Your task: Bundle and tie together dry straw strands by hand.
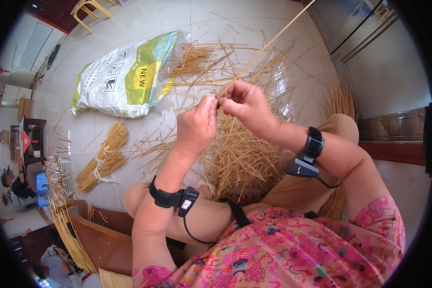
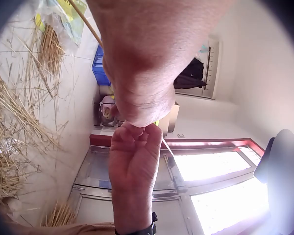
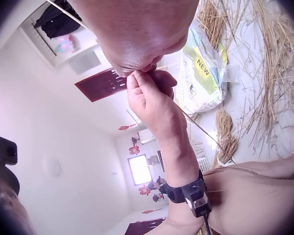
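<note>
A long, thin straw stalk (image 1: 273,41) slants from the fingertips up to the top right edge of the head view. My left hand (image 1: 197,126) pinches it between thumb and fingers near its lower end. Right beside it, my right hand (image 1: 250,106) pinches the same stalk, the two sets of fingertips nearly meeting. In the left wrist view the right hand (image 2: 134,159) shows from the palm side; the right wrist view shows the left hand (image 3: 154,100) with fingers bent together. The exact pinch point is hidden by the fingers. Below lies a loose heap of straw (image 1: 245,158).
A white and green plastic bag (image 1: 115,79) lies at the left, a straw bunch (image 1: 194,60) at its mouth. A tied straw bundle (image 1: 105,156) rests nearer. Metal doors (image 1: 393,72) stand at the right, a wooden board (image 1: 101,230) at lower left. Two people sit at far left.
</note>
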Available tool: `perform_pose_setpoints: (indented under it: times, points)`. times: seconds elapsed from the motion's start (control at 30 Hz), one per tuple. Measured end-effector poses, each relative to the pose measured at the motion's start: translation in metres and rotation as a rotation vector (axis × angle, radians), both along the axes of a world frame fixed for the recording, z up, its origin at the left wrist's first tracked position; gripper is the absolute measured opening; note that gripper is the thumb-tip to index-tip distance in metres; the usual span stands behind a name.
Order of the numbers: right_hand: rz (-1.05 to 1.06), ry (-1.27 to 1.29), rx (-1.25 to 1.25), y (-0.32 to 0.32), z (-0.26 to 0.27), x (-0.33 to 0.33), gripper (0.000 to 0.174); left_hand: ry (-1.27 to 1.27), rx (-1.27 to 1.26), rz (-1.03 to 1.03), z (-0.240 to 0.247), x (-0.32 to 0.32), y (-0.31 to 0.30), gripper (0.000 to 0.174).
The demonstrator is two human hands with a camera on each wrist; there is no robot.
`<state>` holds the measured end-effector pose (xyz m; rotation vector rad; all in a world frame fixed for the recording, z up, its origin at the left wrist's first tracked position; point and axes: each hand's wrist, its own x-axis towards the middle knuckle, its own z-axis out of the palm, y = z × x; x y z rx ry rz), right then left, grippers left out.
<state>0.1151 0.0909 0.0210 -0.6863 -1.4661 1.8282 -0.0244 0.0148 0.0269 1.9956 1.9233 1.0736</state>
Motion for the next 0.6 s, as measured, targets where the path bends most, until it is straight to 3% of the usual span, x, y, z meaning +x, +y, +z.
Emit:
perform_pose_setpoints:
  times: [0.6]
  points:
    - [-0.001, 0.005, -0.044, 0.0010, 0.0085, 0.0026, 0.006, -0.074, -0.059, -0.089, 0.0017, -0.0043, -0.0008, 0.007]
